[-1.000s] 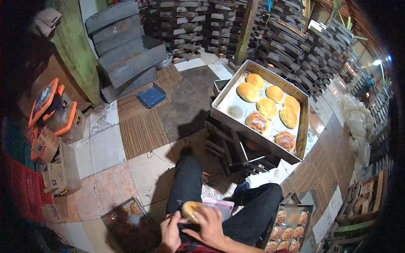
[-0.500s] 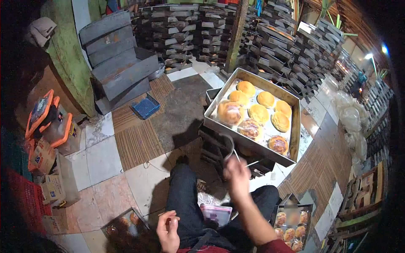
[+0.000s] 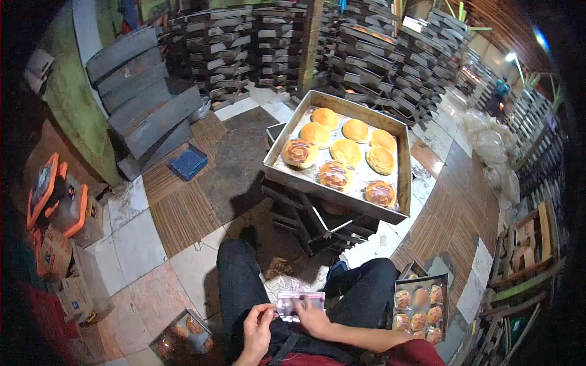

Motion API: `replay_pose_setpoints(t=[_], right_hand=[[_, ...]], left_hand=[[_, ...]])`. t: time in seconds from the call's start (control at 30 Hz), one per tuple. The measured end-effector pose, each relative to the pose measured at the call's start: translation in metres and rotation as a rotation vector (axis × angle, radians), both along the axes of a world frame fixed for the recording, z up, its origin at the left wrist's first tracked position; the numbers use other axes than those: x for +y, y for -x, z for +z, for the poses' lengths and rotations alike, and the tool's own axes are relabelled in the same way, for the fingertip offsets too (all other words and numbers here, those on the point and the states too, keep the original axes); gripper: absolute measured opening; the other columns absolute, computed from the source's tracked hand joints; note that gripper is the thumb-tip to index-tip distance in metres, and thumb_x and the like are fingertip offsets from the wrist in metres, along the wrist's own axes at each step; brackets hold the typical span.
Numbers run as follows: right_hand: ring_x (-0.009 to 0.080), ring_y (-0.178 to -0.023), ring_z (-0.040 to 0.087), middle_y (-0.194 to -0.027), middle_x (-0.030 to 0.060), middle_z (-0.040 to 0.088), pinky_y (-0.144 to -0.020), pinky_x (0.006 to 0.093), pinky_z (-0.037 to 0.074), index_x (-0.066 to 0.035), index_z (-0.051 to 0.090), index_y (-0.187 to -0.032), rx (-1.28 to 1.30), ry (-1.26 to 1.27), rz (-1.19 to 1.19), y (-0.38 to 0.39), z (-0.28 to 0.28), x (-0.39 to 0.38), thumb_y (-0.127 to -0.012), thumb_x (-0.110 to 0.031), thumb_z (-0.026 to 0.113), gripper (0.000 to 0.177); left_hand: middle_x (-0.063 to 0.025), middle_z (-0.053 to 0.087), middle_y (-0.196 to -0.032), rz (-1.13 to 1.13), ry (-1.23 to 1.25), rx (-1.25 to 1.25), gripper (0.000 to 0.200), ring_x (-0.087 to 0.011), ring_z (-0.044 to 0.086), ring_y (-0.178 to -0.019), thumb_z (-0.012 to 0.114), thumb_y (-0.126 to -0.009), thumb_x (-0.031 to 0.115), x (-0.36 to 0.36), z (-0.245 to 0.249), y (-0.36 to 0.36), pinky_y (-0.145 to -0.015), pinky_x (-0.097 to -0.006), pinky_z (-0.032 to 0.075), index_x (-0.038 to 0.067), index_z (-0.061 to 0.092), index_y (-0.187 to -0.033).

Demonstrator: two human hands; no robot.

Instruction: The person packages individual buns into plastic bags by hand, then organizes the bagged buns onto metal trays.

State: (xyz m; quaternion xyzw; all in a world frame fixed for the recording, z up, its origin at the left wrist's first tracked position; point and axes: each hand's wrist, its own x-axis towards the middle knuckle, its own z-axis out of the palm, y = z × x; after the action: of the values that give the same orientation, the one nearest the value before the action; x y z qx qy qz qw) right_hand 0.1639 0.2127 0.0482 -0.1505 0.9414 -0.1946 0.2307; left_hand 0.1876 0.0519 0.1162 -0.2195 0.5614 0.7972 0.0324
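**Hand state.** The left hand [image 3: 256, 329] and the right hand [image 3: 312, 318] are both over the lap, close together. The left fingers [image 3: 267, 312] are pinched shut on the left edge of a clear plastic bag [image 3: 299, 300]. The right fingers are closed on its lower edge from underneath. The bag is flat and roughly level between the two hands, directly above the dark trousers [image 3: 244, 280].

**Surroundings, referenced to the fingers.**
- Ahead of the fingers, well apart: a large metal tray [image 3: 317, 189] resting on a stack of dark pans. It carries eight round buns [image 3: 347, 151]. The three nearest the fingers look glossy, as if wrapped.
- Right of the right fingers, near the knee: a small tray [image 3: 421, 279] filled with packed buns, on the floor [image 3: 140, 226].
- Left of the left fingers and slightly lower: a second small tray [image 3: 173, 322] holding a few buns. Detail is too dark to read.
- Far ahead, beyond the large tray: rows of stacked empty pans [image 3: 232, 43].
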Motion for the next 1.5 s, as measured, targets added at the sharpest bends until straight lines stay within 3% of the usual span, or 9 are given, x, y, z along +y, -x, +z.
replay_pose_setpoints(t=[0.2,0.4,0.5,0.77,0.97,1.0,1.1,1.33,1.5], right_hand=[[0.0344,-0.070,0.057,-0.072,0.0147,0.055,-0.062,0.0420,0.046,-0.004,0.060,-0.085,0.242,0.356,0.016,0.035,0.027,0.007,-0.078,-0.013,0.055,0.013],[0.0265,-0.106,0.045,-0.106,0.0084,0.052,-0.087,0.0401,0.039,-0.009,0.059,-0.100,0.212,0.303,0.784,0.033,0.116,0.019,-0.076,-0.015,0.050,0.026],[0.0254,-0.108,0.044,-0.105,0.0065,0.052,-0.091,0.0379,0.035,-0.010,0.061,-0.095,0.458,0.235,0.796,0.049,0.131,0.038,-0.076,-0.018,0.050,0.024],[0.0285,-0.111,0.044,-0.089,0.0051,0.057,-0.097,0.0457,0.032,-0.006,0.065,-0.075,0.560,0.285,1.096,0.089,0.180,0.050,-0.071,-0.020,0.053,0.019],[0.0288,-0.099,0.052,-0.095,0.0104,0.057,-0.092,0.0498,0.039,0.000,0.062,-0.089,0.960,0.368,0.927,0.165,0.219,0.057,-0.068,-0.018,0.055,0.029],[0.0282,-0.095,0.054,-0.095,0.0105,0.056,-0.084,0.0471,0.044,-0.001,0.058,-0.096,0.904,0.443,0.827,0.190,0.224,0.064,-0.069,-0.015,0.054,0.031],[0.0336,-0.078,0.058,-0.095,0.0149,0.060,-0.067,0.0407,0.048,-0.006,0.056,-0.093,1.055,0.218,0.181,0.286,0.197,0.104,-0.073,-0.010,0.054,0.021],[0.0409,-0.099,0.055,-0.101,0.0306,0.057,-0.086,0.0432,0.044,0.005,0.061,-0.100,0.477,-0.299,-0.749,0.429,0.128,0.209,-0.085,-0.054,0.042,0.064],[0.0198,-0.086,0.059,-0.099,0.0142,0.061,-0.072,0.0323,0.047,0.009,0.058,-0.105,0.187,-0.030,-0.835,0.428,0.152,0.231,-0.073,-0.059,0.061,0.075]], left_hand=[[-0.0146,0.057,-0.102,-0.270,-0.645,-0.464,0.063,-0.0285,0.055,-0.099,0.037,-0.087,0.058,-0.005,-0.007,-0.016,-0.083,-0.0433,0.047,0.001,0.052,-0.108],[-0.0188,0.050,-0.121,0.023,-1.476,-0.550,0.095,-0.0327,0.045,-0.113,0.025,-0.072,0.079,-0.035,-0.026,0.007,-0.092,-0.0593,0.030,0.002,0.048,-0.122],[-0.0210,0.059,-0.098,-0.407,-0.807,-0.212,0.075,-0.0282,0.057,-0.093,0.046,-0.077,0.066,-0.040,0.035,0.027,-0.081,-0.0473,0.045,-0.002,0.053,-0.108],[-0.0190,0.056,-0.111,-0.777,-0.724,-0.202,0.050,-0.0292,0.060,-0.092,0.055,-0.086,0.017,-0.074,-0.003,0.055,-0.077,-0.0474,0.051,-0.006,0.037,-0.126],[-0.0083,0.054,-0.060,-0.334,0.158,-0.031,0.046,-0.0162,0.053,-0.051,0.055,-0.083,0.047,-0.048,0.001,0.068,-0.045,-0.0295,0.044,0.002,0.051,-0.082],[-0.0005,0.048,-0.061,-0.029,-0.069,-0.139,0.023,-0.0092,0.048,-0.054,0.050,-0.091,0.022,-0.045,-0.017,0.068,-0.049,-0.0256,0.039,0.010,0.050,-0.071],[-0.0017,0.035,-0.049,0.057,-0.716,-0.084,0.043,-0.0152,0.034,-0.042,0.038,-0.092,0.045,-0.040,-0.030,0.086,-0.041,-0.0290,0.028,0.013,0.043,-0.064],[-0.0031,0.043,-0.060,0.081,-0.632,0.150,0.027,-0.0187,0.040,-0.051,0.042,-0.091,0.037,-0.028,-0.031,0.068,-0.050,-0.0315,0.032,0.013,0.049,-0.080],[-0.0048,0.051,-0.062,0.126,-0.585,0.292,0.034,-0.0213,0.045,-0.055,0.040,-0.091,0.044,-0.028,-0.042,0.060,-0.054,-0.0318,0.032,0.013,0.052,-0.082]])
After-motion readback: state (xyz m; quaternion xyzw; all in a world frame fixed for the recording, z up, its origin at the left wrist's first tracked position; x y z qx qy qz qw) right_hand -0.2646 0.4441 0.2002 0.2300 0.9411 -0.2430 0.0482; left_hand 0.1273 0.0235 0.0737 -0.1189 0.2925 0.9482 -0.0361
